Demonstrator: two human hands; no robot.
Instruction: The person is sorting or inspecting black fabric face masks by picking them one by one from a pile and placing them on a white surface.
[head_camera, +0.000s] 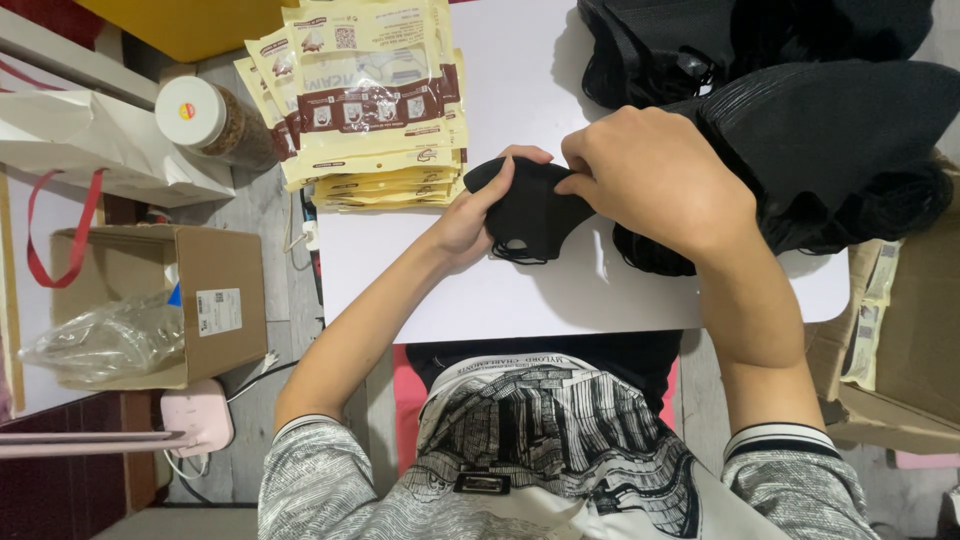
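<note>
On the white tabletop (560, 300), both hands clamp one black mask (530, 212): left hand (470, 220) fingers curl round its near edge, right hand (650, 180) hides its far end. Beyond the mask, black mask piles (840, 140) run off-frame; yellow packets (370, 100) are cropped at top.

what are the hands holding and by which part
Both hands hold one folded black face mask over the white table: the left hand grips its left edge, the right hand pinches its upper right edge.
</note>
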